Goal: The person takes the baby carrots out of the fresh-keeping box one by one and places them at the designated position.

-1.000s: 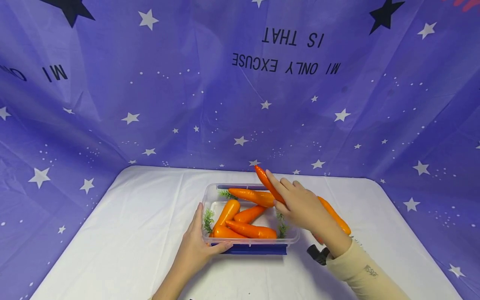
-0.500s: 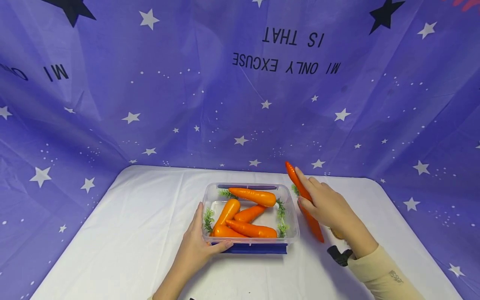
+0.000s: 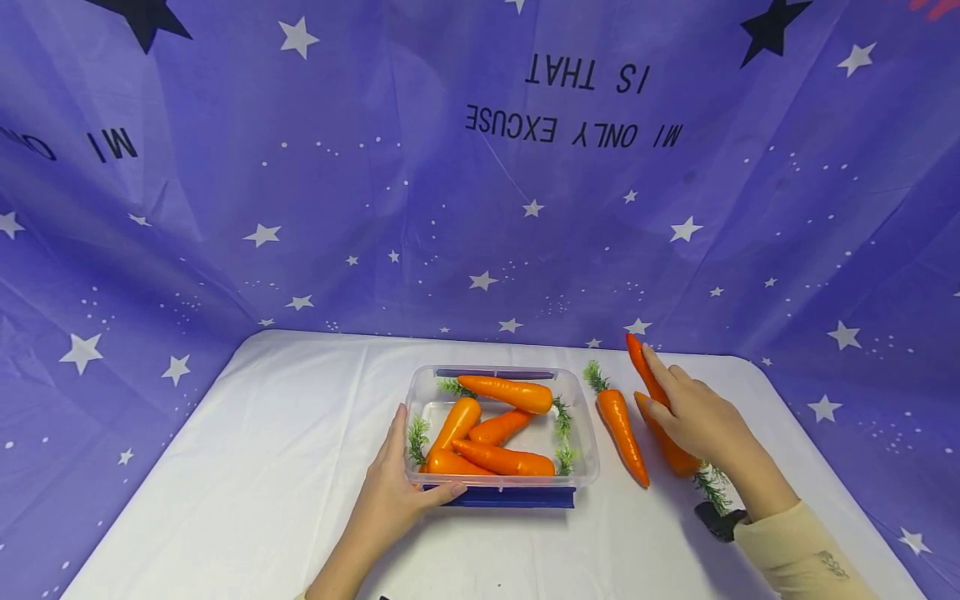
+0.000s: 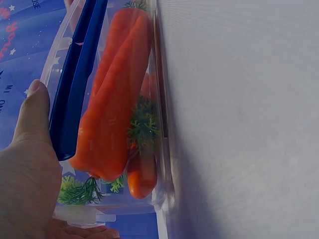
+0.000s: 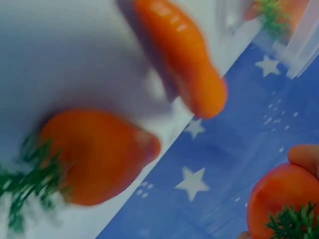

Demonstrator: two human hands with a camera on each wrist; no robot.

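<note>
A clear plastic box [image 3: 591, 454] with a blue clasp [image 3: 510, 498] holds several orange carrots, some with green leafy tops showing. My left hand [image 3: 393, 492] grips its left front corner; in the left wrist view the thumb [image 4: 32, 114] lies along the box's side by the clasp. To the right of the box, my right hand [image 3: 701, 417] holds a carrot [image 3: 642, 362] with its pointed end toward the back. Its leafy top shows in the right wrist view, beside a fingertip [image 5: 305, 155]. Below that hand lies another carrot [image 3: 675, 454], partly covered by it.
One more carrot [image 3: 622, 437] lies on the white tablecloth [image 3: 300, 467] between the box and my right hand. A purple star-patterned cloth [image 3: 420, 208] rises behind the table and along both sides. A black strap piece [image 3: 720, 521] is at my right wrist.
My right hand has carried its carrot from over the box's right side out to the right, uncovering a carrot on the table. The left hand and the box have stayed put.
</note>
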